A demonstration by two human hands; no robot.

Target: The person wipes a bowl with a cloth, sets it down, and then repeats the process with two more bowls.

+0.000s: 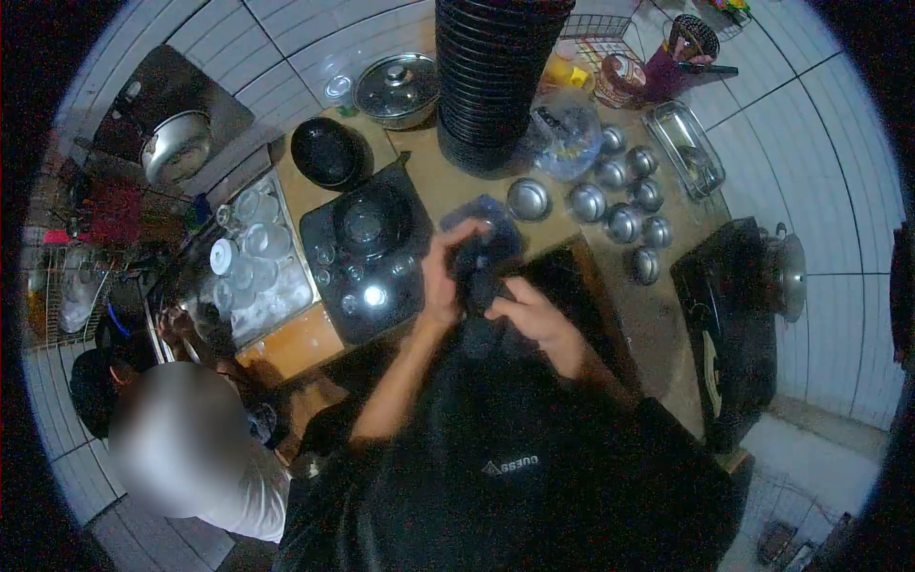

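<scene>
In front of my dark shirt, my left hand (441, 276) is wrapped around the side of a bluish see-through container (496, 217), its fingers reaching over the top. My right hand (536, 313) is closed on a dark cloth (484, 286) that bunches against the container's near side. Motion blur and the dark cloth hide the container's exact kind. Beyond the hands, a round silver lid (529, 198) lies on the counter, with several more silver lids (624, 222) to its right. Left of my left hand, a black mat (381, 262) bears a dark bowl-like vessel (370, 221) and small glass pieces.
A tall stack of black containers (498, 76) rises at the back. A lidded pot (398, 88) stands beside it. At left, glass jars (253, 253) sit in a sink area, where a person in a white shirt (191, 448) works. A black stove (734, 324) is at right.
</scene>
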